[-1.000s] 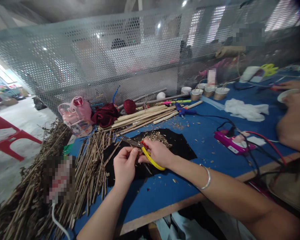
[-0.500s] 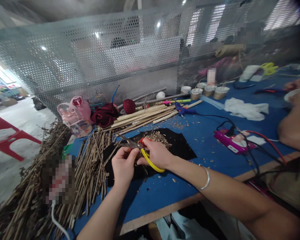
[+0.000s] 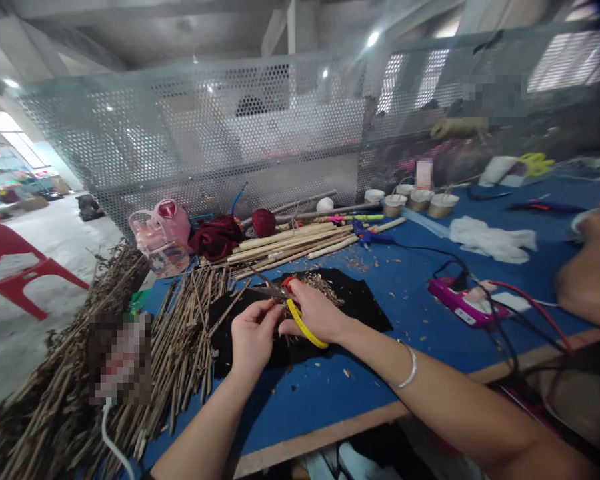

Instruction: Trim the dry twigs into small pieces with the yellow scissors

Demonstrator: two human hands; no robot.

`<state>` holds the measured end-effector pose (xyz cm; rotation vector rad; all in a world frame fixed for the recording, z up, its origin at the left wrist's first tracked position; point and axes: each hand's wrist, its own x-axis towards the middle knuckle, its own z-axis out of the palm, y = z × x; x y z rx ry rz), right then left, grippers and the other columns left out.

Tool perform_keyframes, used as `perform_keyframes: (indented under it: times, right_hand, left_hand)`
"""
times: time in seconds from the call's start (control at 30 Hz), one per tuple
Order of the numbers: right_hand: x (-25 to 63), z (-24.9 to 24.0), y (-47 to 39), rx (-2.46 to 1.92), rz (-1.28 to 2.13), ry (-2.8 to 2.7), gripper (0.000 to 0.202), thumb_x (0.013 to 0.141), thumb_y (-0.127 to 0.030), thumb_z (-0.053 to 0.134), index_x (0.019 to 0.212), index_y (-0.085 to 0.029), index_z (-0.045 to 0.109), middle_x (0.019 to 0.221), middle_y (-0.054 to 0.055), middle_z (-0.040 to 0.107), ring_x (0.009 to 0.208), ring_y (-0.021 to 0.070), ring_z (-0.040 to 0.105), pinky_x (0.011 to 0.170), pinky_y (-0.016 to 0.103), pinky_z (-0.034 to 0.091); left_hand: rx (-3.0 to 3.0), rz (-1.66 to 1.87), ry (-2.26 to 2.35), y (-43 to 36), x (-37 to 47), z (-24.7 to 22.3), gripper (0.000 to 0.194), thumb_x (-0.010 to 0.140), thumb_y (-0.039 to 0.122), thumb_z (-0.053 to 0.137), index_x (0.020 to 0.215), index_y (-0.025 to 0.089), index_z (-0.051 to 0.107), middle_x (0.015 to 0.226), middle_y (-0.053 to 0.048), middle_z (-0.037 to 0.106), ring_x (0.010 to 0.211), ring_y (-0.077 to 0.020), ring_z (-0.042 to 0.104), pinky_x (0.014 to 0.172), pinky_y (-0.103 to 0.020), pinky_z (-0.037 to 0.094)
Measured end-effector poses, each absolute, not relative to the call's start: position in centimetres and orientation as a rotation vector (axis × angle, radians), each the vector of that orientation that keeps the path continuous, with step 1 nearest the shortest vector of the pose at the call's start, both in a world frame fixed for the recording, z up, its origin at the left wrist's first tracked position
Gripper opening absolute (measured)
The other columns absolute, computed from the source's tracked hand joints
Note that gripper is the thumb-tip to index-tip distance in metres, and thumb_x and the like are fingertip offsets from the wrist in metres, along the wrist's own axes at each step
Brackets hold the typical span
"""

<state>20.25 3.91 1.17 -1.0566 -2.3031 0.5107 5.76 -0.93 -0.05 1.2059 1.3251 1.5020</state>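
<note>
My right hand (image 3: pixel 316 312) is closed around scissors (image 3: pixel 305 325) with red and yellow handles, their blades pointing left over my left hand. My left hand (image 3: pixel 254 333) is pinched just below the blades; what its fingers hold is too small to make out. Both hands are above a black cloth (image 3: pixel 365 308), where a heap of dry plant scraps (image 3: pixel 325 288) lies behind my right hand. Left of the cloth, a pile of dry brown stalks (image 3: pixel 180 347) lies on the blue table (image 3: pixel 300 400).
Pale sticks (image 3: pixel 285 241), a blue glue gun (image 3: pixel 370 235) and a pink bag (image 3: pixel 163 237) lie along the back. At right are paper cups (image 3: pixel 394 205), a white glove (image 3: pixel 493 239), a purple power strip (image 3: pixel 467 300) with cables, and another person's arm (image 3: pixel 593 273).
The view has tilted up a little, so the table things sit lower in the picture. Both hands keep nearly the same place over the cloth, with the scissors still in my right hand.
</note>
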Motion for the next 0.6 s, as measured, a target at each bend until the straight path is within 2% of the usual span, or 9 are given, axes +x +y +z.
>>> perform_keyframes:
  times: [0.2, 0.37, 0.6]
  right_hand:
    - [19.3, 0.6, 4.0, -1.105, 0.514, -2.277, 0.053, 0.062, -0.062, 0.062, 0.09, -0.02, 0.043, 0.069, 0.0, 0.056, 0.062, 0.0164, 0.054, 0.054, 0.023, 0.03]
    - [18.4, 0.3, 4.0, -1.135, 0.433, -2.22, 0.051, 0.061, -0.064, 0.061, 0.083, -0.02, 0.045, 0.065, -0.001, 0.055, 0.055, 0.0132, 0.05, 0.05, 0.021, 0.026]
    - [19.9, -0.5, 5.0, -1.168, 0.264, -2.169, 0.049, 0.06, -0.063, 0.062, 0.077, -0.02, 0.047, 0.059, -0.003, 0.052, 0.049, 0.0103, 0.044, 0.049, 0.021, 0.024]
  left_hand:
    - [1.257, 1.576, 1.336, -0.8, 5.4, 0.1, 0.018, 0.068, 0.03, 0.065, 0.075, 0.013, 0.066, 0.071, -0.004, 0.067, 0.066, -0.0137, 0.06, 0.064, -0.024, 0.046]
    - [1.247, 1.638, 1.308, -0.5, 5.2, 0.1, 0.019, 0.068, 0.032, 0.064, 0.069, 0.013, 0.062, 0.067, -0.002, 0.064, 0.063, -0.012, 0.057, 0.063, -0.023, 0.045]
    - [1.35, 1.502, 1.329, 0.1, 5.3, -0.3, 0.027, 0.068, 0.038, 0.062, 0.077, 0.013, 0.064, 0.065, -0.002, 0.063, 0.051, -0.0093, 0.051, 0.046, -0.019, 0.04]
